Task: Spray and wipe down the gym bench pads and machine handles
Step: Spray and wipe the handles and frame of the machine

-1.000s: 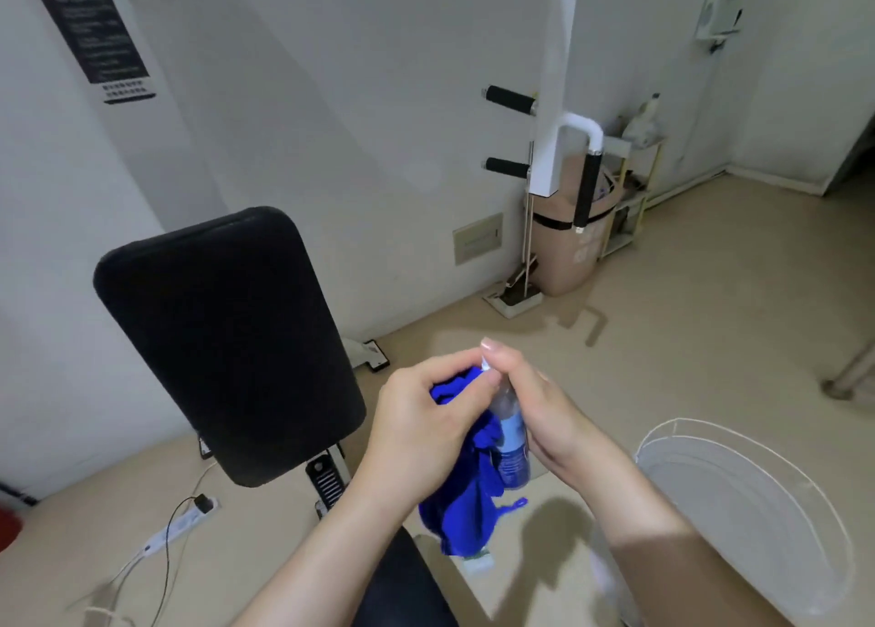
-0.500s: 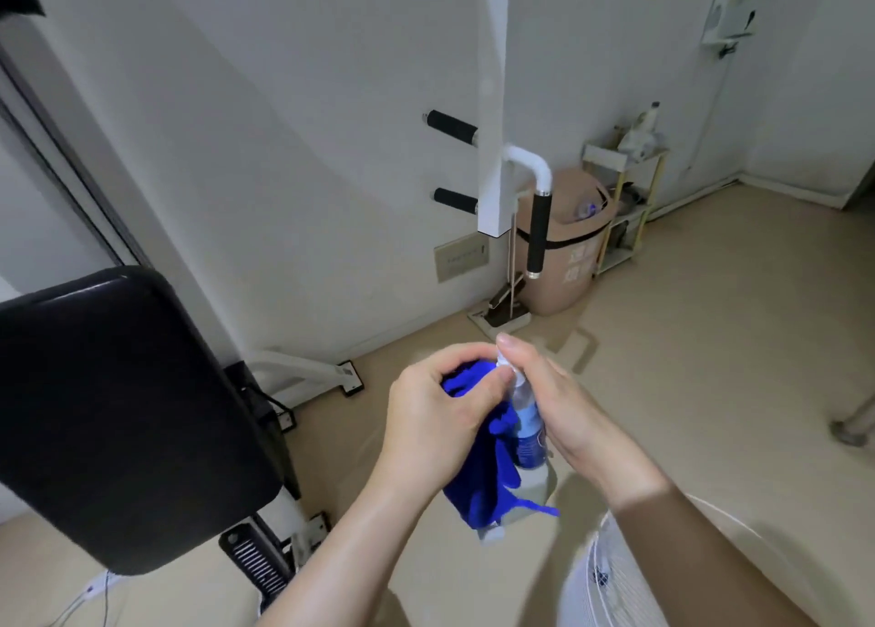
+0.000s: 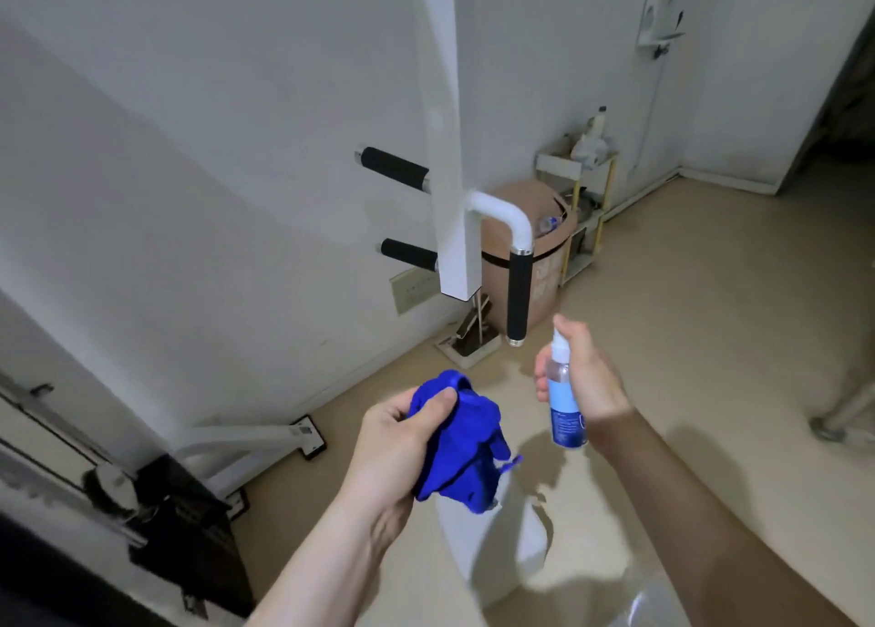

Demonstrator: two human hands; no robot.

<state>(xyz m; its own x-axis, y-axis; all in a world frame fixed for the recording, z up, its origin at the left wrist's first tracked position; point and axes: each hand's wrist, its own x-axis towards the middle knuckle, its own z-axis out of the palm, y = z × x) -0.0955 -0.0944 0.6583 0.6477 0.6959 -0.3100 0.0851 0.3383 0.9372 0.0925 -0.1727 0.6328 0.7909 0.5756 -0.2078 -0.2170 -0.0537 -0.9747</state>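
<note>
My left hand (image 3: 395,442) grips a bunched blue cloth (image 3: 466,446) at centre. My right hand (image 3: 584,380) holds a small clear spray bottle (image 3: 563,389) upright, its white nozzle up and a blue label low on it. Just above and left of the bottle hangs a vertical black foam handle (image 3: 517,295) on a white bent tube. Two more black handles (image 3: 393,168) (image 3: 409,253) stick out to the left of the white machine post (image 3: 447,129). The bench pad is out of view.
A tan bin (image 3: 551,252) and a small yellow-framed shelf (image 3: 589,210) with bottles stand by the wall behind the post. White machine feet (image 3: 246,442) and dark machine parts (image 3: 184,522) lie at lower left. A white object (image 3: 492,550) sits on the beige floor below my hands.
My hands have come apart: the right one lifted the bottle up and right, toward the vertical handle. The view swung right, and the black bench pad left the frame.
</note>
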